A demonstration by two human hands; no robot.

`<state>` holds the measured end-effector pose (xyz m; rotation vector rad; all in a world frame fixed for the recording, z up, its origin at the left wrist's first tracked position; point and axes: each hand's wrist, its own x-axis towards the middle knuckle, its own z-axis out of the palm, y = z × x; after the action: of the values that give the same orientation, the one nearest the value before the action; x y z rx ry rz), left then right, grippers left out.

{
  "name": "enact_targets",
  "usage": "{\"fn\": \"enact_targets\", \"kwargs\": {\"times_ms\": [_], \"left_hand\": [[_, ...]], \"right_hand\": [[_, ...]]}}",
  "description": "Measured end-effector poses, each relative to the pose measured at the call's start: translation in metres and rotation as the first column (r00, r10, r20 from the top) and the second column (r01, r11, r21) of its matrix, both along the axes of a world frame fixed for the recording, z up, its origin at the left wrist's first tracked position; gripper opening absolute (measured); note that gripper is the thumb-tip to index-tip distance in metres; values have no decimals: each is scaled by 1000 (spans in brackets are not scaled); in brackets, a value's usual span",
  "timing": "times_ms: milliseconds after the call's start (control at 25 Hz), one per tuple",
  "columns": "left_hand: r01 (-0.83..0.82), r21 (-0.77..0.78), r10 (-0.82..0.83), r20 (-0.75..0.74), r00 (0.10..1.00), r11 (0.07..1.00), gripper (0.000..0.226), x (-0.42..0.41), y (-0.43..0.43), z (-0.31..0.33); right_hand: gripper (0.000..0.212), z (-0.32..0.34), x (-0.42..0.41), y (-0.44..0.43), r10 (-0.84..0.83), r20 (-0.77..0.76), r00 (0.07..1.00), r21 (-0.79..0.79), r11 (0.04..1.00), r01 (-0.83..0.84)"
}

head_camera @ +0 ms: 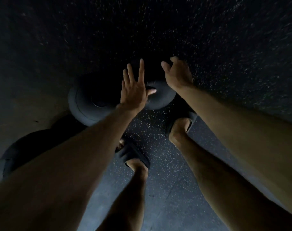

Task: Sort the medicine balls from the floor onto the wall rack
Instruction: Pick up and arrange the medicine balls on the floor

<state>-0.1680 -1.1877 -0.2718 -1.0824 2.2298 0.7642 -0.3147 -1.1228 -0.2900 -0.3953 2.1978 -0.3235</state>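
My left hand is spread at the centre of the frame, fingers straight and apart. Its thumb lies over the top of a dark, matte, rounded medicine ball; in this gloom I cannot tell if it presses. My right hand hangs just right of that, fingers loosely curled, gripping nothing. A second ball, smooth-skinned with a ringed circular panel, lies just left of my left wrist. A third ball sits at lower left, partly behind my forearm. All three rest on the black, pale-flecked rubber floor. My feet wear dark slides.
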Motion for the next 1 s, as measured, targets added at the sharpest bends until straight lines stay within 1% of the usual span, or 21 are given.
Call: {"fn": "enact_targets", "kwargs": {"times_ms": [40,80,120,200,280,360,400,440,480,600,680,720,800,880,920,960,1000], "left_hand": [[-16,30,16,28,999,999,109,-15,-21,-2],[-47,60,44,56,997,997,106,-29,-40,-2],[-86,78,80,77,994,993,102,-44,-55,-1],[-176,72,171,79,982,982,89,-71,-70,-5],[-305,25,305,21,952,952,78,-94,-70,-12],[-436,-21,432,-102,896,900,70,-113,-66,-21],[-476,-29,466,-162,870,879,67,-119,-66,-22],[-486,-33,471,-203,859,873,66,-123,-66,-22],[-467,-47,446,-225,866,883,68,-122,-64,-20],[-284,-115,250,-247,936,952,79,-109,-52,-8],[-168,-163,135,-194,972,972,81,-102,-45,-2],[-158,-177,135,-134,982,971,81,-104,-45,1],[-216,-159,213,-39,976,963,81,-120,-56,4],[-270,-121,274,17,962,955,78,-141,-80,1],[-289,-98,294,40,955,952,76,-152,-98,-1],[-305,-65,309,75,948,950,74,-163,-117,-2],[-310,-35,312,114,943,950,73,-175,-136,-2]], "right_hand": [[56,2,4,4,1,-66,998,-58,998,-5],[60,7,12,11,40,-109,993,-108,993,-52],[68,11,19,20,101,-123,987,-146,982,-119],[90,15,24,32,201,-78,977,-184,960,-212],[103,11,9,28,200,-30,979,-182,962,-202],[103,8,-19,10,184,17,983,-138,974,-180],[102,7,-35,-1,187,43,981,-105,978,-181],[101,6,-51,-16,186,76,980,-69,981,-181],[100,5,-67,-31,182,108,977,-28,983,-180],[101,-7,-106,-72,195,186,963,82,974,-212],[101,-14,-122,-96,171,237,956,97,975,-199],[98,-13,-127,-104,149,247,957,92,980,-177],[84,-7,-128,-114,108,186,977,56,991,-120],[70,6,-122,-108,126,38,991,-31,992,-125],[71,12,-114,-100,173,-33,984,-98,980,-175],[78,17,-106,-90,233,-78,969,-153,958,-243],[88,20,-100,-82,279,-85,957,-185,939,-290]]}}
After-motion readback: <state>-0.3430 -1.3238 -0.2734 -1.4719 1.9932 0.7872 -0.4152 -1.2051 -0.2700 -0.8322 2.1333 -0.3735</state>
